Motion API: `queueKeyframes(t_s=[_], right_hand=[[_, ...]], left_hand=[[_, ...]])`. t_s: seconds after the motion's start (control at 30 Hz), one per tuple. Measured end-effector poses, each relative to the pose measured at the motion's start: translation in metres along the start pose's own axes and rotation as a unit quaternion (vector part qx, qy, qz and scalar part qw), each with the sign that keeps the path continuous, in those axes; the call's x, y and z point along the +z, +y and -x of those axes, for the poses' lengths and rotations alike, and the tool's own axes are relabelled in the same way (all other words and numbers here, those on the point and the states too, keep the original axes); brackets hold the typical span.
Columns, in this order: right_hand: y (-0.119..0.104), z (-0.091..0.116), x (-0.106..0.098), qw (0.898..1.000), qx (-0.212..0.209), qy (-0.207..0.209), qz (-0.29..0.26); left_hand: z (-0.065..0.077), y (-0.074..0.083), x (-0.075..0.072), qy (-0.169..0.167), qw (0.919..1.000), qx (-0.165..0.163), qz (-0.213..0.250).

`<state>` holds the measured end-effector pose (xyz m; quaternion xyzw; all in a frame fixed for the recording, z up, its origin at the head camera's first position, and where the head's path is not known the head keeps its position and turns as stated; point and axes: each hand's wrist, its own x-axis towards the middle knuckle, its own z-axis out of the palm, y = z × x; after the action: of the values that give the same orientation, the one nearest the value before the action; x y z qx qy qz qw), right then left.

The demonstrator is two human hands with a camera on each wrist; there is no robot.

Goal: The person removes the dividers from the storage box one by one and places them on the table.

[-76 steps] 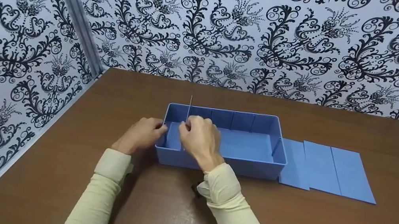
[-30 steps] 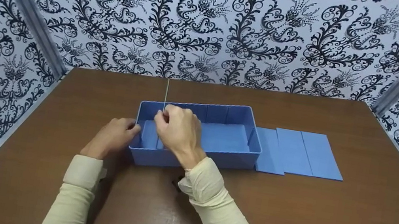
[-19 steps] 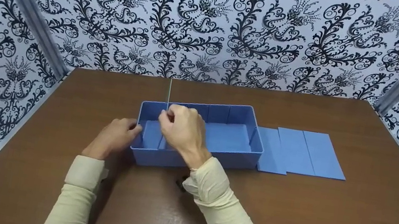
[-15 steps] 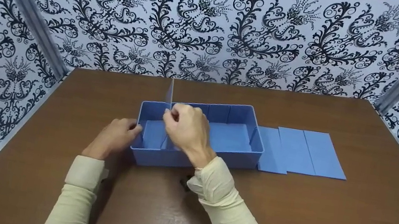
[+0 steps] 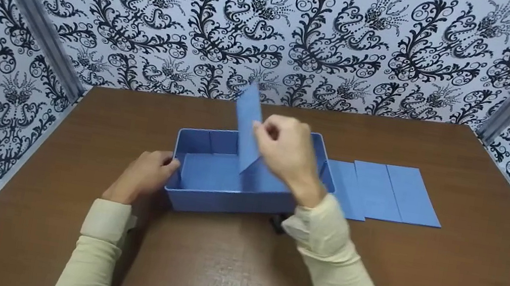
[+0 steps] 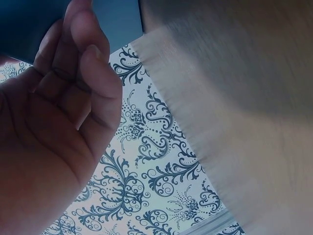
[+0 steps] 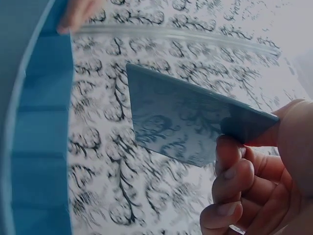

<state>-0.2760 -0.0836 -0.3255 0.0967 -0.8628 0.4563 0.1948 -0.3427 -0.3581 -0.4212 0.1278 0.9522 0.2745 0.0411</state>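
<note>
An open blue plastic box (image 5: 225, 203), with slot lines along its inner long wall, sits on the brown table. My left hand (image 5: 142, 174) grips its left end wall, the thumb over the rim; in the left wrist view the left hand (image 6: 63, 98) has curled fingers at the dark box wall (image 6: 29, 27). Above the middle of the box, my right hand (image 5: 287, 150) pinches a thin blue divider (image 5: 246, 126) by its edge, tilted. In the right wrist view the divider (image 7: 171, 115) looks translucent, held between thumb and fingers of the right hand (image 7: 254, 191).
Three flat blue dividers (image 5: 382, 194) lie side by side on the table against the box's right end, the leftmost slightly lower. A small black object (image 5: 277, 223) shows under the right cuff. Patterned walls (image 5: 273, 28) stand behind and at the sides.
The divider stood upright near the box's left end; my right hand has lifted it and carried it right. Earlier, the box shifted and turned slightly in view. The left hand keeps its grip.
</note>
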Motion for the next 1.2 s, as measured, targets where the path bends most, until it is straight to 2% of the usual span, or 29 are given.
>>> queueKeyframes(t_s=[0.3, 0.53, 0.63, 0.8, 1.0, 1.2], right_hand=[[0.017, 0.004, -0.056, 0.998, 0.033, 0.011, 0.048], [0.036, 0.01, -0.101, 0.995, 0.044, 0.037, 0.083], [0.046, 0.013, -0.118, 0.992, 0.065, 0.05, 0.092], [0.07, 0.017, -0.146, 0.987, 0.107, 0.06, 0.105], [0.105, 0.024, -0.178, 0.974, 0.113, 0.085, 0.178], [0.129, 0.03, -0.2, 0.967, 0.128, 0.075, 0.205]], left_hand=[[0.0, 0.0, 0.0, -0.007, 1.0, -0.004, 0.0], [0.001, 0.0, 0.0, -0.009, 0.9999, -0.012, -0.002], [0.001, 0.0, 0.0, -0.012, 0.9998, -0.016, 0.001], [0.001, 0.0, 0.001, -0.007, 0.9999, -0.014, 0.007], [0.001, 0.0, 0.003, -0.003, 0.9998, -0.012, 0.012], [0.002, -0.001, 0.002, -0.006, 0.9997, -0.014, 0.016]])
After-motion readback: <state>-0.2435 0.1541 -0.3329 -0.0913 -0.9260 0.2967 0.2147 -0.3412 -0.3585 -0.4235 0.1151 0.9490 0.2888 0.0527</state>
